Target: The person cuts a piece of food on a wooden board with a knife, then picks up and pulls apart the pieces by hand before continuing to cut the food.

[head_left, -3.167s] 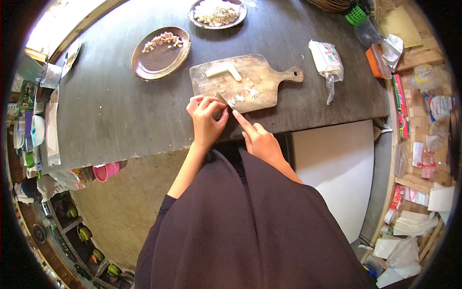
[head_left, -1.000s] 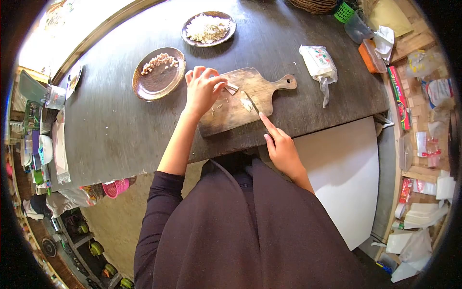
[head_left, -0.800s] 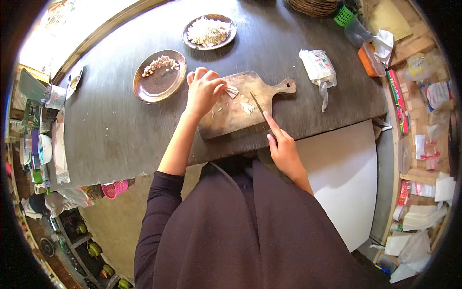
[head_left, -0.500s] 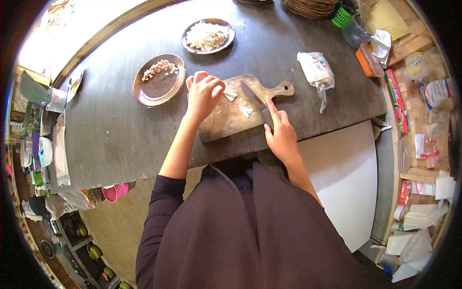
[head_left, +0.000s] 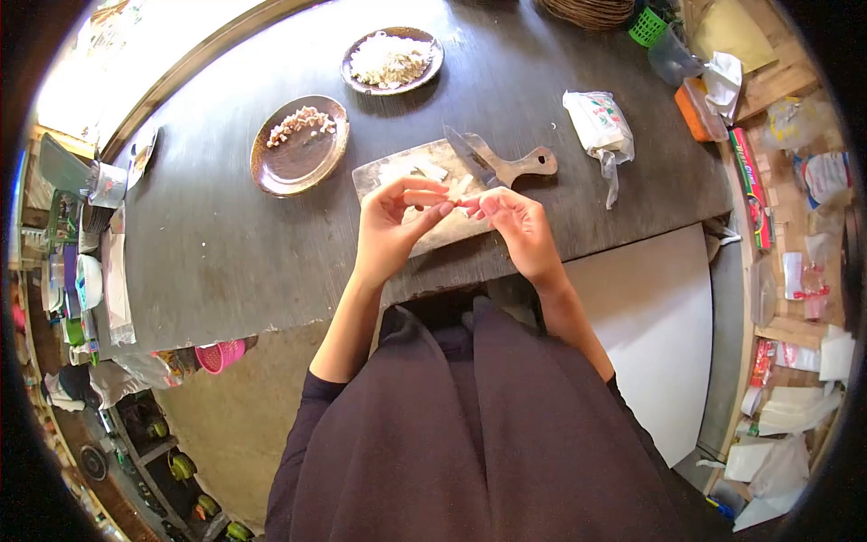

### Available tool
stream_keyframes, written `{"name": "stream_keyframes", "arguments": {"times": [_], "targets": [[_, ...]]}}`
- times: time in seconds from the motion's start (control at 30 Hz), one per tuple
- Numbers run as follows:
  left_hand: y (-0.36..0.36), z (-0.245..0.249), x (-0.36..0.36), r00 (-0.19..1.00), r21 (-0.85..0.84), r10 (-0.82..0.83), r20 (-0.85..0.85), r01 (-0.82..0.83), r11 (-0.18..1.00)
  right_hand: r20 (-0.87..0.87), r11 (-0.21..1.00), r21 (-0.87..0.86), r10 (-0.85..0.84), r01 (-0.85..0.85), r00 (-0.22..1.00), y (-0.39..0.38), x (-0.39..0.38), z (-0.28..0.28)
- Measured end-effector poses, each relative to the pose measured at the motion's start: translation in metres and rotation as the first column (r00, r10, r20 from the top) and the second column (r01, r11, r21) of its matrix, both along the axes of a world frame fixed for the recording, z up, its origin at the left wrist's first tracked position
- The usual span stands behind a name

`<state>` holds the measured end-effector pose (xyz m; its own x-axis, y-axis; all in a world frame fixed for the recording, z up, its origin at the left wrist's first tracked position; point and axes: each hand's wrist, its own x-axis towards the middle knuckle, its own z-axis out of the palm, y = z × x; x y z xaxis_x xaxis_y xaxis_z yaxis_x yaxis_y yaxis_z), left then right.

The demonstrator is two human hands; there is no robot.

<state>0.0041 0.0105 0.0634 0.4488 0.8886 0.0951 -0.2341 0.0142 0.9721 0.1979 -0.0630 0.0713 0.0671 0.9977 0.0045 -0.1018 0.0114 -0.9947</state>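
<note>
My left hand (head_left: 397,221) hovers over the near left part of the wooden cutting board (head_left: 433,237), thumb and fingers pinched together. Facing it, my right hand (head_left: 519,230) has its fingertips drawn together, almost touching the left ones. Whatever lies between the fingertips is too small to make out. Pale cut strips (head_left: 424,169) lie on the board behind my left hand, and another pale piece (head_left: 461,187) shows just beyond the fingertips. A knife (head_left: 471,155) rests across the board, its dark handle partly hidden by my right hand.
Beyond the board stand a brown plate (head_left: 298,167) with small pinkish-brown pieces and another plate (head_left: 390,88) heaped with pale shreds. A white plastic packet (head_left: 600,125) lies on the dark table (head_left: 226,262) at right. Shelves with packets and containers line both sides.
My right hand has let go of the knife, which stays on the board. My left hand has come down and right, and both hands now meet over the board.
</note>
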Motion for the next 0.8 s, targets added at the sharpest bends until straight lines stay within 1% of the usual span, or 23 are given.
{"name": "stream_keyframes", "arguments": {"times": [0.03, 0.1, 0.13, 0.2, 0.23, 0.3, 0.33, 0.37, 0.4, 0.47, 0.5, 0.53, 0.57, 0.6, 0.73, 0.8], "targets": [[-0.005, 0.001, -0.001, 1.000, -0.005, -0.002, -0.002, 0.002, 1.000, -0.002, 1.000, -0.005, -0.002, 0.002, 1.000, -0.001, -0.004, 0.001], [-0.014, 0.005, -0.002, 1.000, 0.012, -0.015, -0.015, 0.015, 1.000, -0.112, 0.995, 0.035, -0.085, 0.089, 0.990, -0.002, -0.009, 0.001], [-0.019, 0.006, -0.003, 1.000, -0.001, -0.022, -0.009, 0.022, 1.000, -0.113, 0.996, 0.031, -0.085, 0.089, 0.990, -0.003, -0.009, 0.002], [-0.025, 0.002, -0.003, 1.000, 0.004, -0.026, -0.012, 0.026, 1.000, -0.038, 0.984, 0.111, -0.135, 0.138, 0.990, -0.006, -0.009, 0.007], [-0.027, 0.000, -0.002, 0.999, 0.013, -0.028, -0.015, 0.028, 1.000, -0.037, 0.984, 0.109, -0.135, 0.138, 0.990, -0.007, -0.009, 0.009], [-0.032, -0.002, -0.001, 1.000, 0.018, -0.011, -0.009, 0.012, 1.000, 0.172, 0.946, 0.249, -0.256, 0.209, 0.951, -0.010, -0.010, 0.013], [-0.034, -0.002, 0.001, 0.999, 0.068, 0.035, -0.027, -0.033, 0.997, 0.173, 0.946, 0.247, -0.254, 0.208, 0.952, -0.010, -0.010, 0.016], [-0.037, -0.002, 0.002, 0.996, 0.118, 0.082, -0.044, -0.077, 0.990, 0.261, 0.908, 0.360, -0.320, 0.215, 0.911, -0.011, -0.010, 0.019], [-0.040, 0.000, 0.004, 0.996, 0.115, 0.083, -0.044, -0.078, 0.990, 0.337, 0.859, 0.468, -0.391, 0.208, 0.856, -0.011, -0.010, 0.022], [-0.046, 0.005, 0.008, 0.979, 0.119, 0.194, -0.063, -0.186, 0.975, 0.327, 0.848, 0.480, -0.410, 0.224, 0.852, -0.016, -0.013, 0.026], [-0.048, 0.005, 0.009, 0.979, 0.118, 0.194, -0.064, -0.185, 0.976, 0.315, 0.835, 0.495, -0.431, 0.241, 0.846, -0.019, -0.015, 0.027], [-0.049, 0.004, 0.010, 0.968, 0.159, 0.246, -0.052, -0.235, 0.959, 0.315, 0.835, 0.495, -0.431, 0.241, 0.846, -0.022, -0.017, 0.028], [-0.050, 0.004, 0.010, 0.954, 0.199, 0.297, -0.039, -0.284, 0.938, 0.284, 0.854, 0.443, -0.422, 0.272, 0.861, -0.027, -0.018, 0.028], [-0.051, 0.006, 0.011, 0.954, 0.199, 0.297, -0.039, -0.284, 0.938, 0.251, 0.871, 0.390, -0.414, 0.300, 0.875, -0.029, -0.020, 0.029], [-0.056, 0.015, 0.011, 0.944, 0.249, 0.329, 0.008, -0.321, 0.914, 0.251, 0.855, 0.422, -0.431, 0.303, 0.866, -0.031, -0.022, 0.034], [-0.059, 0.021, 0.011, 0.941, 0.267, 0.337, 0.018, -0.329, 0.906, 0.033, 0.904, 0.221, -0.383, 0.367, 0.923, -0.028, -0.022, 0.037]]}}
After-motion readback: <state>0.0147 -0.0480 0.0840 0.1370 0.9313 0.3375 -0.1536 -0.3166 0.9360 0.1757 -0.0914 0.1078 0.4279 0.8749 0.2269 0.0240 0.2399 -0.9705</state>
